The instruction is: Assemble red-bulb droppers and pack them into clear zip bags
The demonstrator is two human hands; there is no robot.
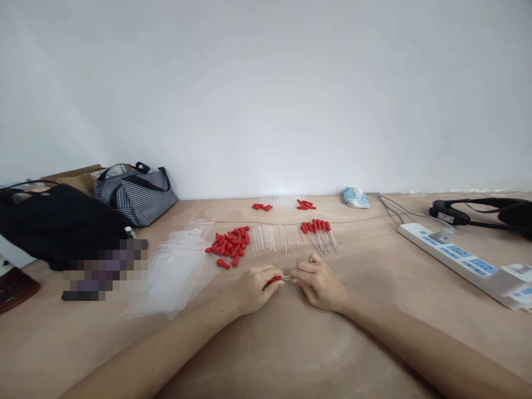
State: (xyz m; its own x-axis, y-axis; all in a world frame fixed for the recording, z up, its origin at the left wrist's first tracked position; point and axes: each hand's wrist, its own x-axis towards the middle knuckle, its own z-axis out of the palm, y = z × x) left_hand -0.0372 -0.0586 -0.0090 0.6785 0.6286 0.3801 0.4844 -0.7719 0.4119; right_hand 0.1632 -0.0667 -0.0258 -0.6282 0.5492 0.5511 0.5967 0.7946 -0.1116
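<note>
Clamps bulb (275, 279) in left hand (254, 287), tube (286, 277) in right hand (319, 282), seemingly for steady alignment, in front of tube row (274, 239). Includes loose bulbs (233, 245) to its left, droppers (320, 226) right, apparently sorted.

On the table (374, 266) I see a bulb pile (230, 244) between plastic sleeves (178, 271) at left and a tube row (276, 238) at right, with droppers (319, 224) right of that row. Behind, near the wall (266, 100), more tubes (285, 203) lie left of a tissue pack (355, 198). At left sit a tote (62, 221) and handbag (143, 197); at right, a headset (513, 213) lies behind a power strip (457, 259).
</note>
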